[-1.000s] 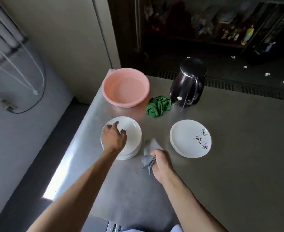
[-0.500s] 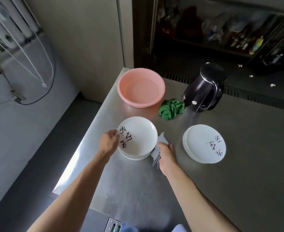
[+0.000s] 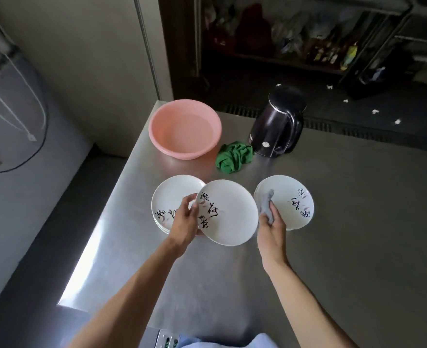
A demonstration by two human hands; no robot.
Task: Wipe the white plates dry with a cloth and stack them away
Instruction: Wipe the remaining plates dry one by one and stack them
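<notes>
Now we hold plate point(image 3: 228, 212) lifted between two stacks, left hand point(image 3: 186, 219) gripping rim; right hand point(image 3: 270, 223) clutches grey cloth point(image 3: 266, 207). Wiping step; next, bring cloth onto plate face.

The left forearm point(image 3: 137, 285) and right forearm point(image 3: 300, 295) are bare, with pale blue clothing point(image 3: 245, 342) at the frame's bottom centre.

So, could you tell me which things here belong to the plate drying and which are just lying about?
Job: held plate, grey cloth, left stack, right stack.
Lying about: pink basin, green rag, kettle.
</notes>
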